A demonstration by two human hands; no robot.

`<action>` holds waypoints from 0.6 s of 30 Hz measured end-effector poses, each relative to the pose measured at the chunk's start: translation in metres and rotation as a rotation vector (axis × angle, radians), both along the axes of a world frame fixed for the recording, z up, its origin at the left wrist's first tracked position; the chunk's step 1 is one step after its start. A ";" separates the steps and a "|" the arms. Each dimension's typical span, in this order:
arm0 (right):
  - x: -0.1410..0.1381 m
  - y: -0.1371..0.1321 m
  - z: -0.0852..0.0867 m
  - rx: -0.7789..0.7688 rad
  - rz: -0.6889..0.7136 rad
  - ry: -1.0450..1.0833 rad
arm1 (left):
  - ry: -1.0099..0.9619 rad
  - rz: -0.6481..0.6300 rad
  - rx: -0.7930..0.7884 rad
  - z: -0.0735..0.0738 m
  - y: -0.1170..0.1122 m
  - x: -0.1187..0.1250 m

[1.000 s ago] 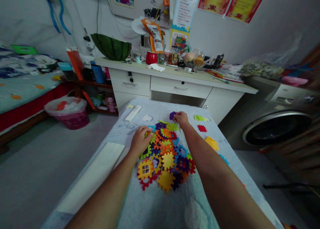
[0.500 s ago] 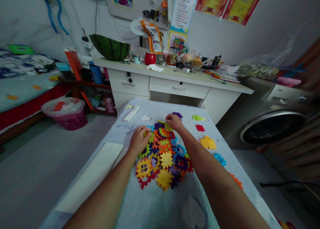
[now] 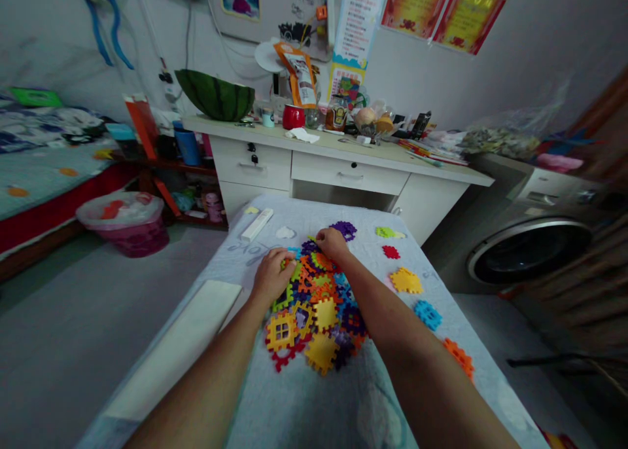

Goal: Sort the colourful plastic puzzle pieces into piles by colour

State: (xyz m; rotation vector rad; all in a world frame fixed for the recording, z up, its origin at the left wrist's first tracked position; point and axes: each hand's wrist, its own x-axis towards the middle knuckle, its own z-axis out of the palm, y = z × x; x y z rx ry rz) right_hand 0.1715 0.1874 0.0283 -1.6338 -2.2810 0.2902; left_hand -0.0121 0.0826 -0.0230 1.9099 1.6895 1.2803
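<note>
A heap of toothed plastic puzzle pieces (image 3: 324, 313) in yellow, orange, green, purple, blue and red lies on the cloth-covered table. At the heap's left edge rests my left hand (image 3: 273, 276), fingers bent together, with a green piece (image 3: 284, 264) at the fingertips. My right hand (image 3: 331, 245) is over the far edge of the heap, thumb and fingers pinched; what they grip is mostly hidden. Just beyond it is a purple piece (image 3: 344, 230). Along the right side lie separate pieces: green (image 3: 386, 232), red (image 3: 391, 252), yellow (image 3: 406, 280), blue (image 3: 428, 314) and orange (image 3: 459, 358).
A white bar-shaped object (image 3: 258, 224) lies at the table's far left, and a long white panel (image 3: 179, 347) along its left edge. Behind stands a white desk (image 3: 350, 173) bearing a watermelon half (image 3: 216, 94). A washing machine (image 3: 532, 239) is at right, a pink bin (image 3: 125, 226) at left.
My right hand has moved slightly left and toward me, from beside the purple piece onto the heap's far edge. More of the purple piece shows. My left hand stays in place.
</note>
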 end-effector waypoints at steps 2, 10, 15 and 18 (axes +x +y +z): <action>-0.001 -0.001 0.000 0.019 0.006 0.003 | 0.001 -0.002 0.003 0.000 0.000 0.000; 0.003 0.002 -0.001 0.135 -0.028 0.240 | -0.011 -0.008 0.002 0.003 -0.001 0.001; 0.039 0.010 0.011 0.163 -0.125 0.547 | -0.012 0.000 0.000 0.003 -0.001 0.001; 0.074 0.014 0.018 0.085 -0.234 0.771 | -0.007 0.002 -0.008 0.004 -0.001 0.000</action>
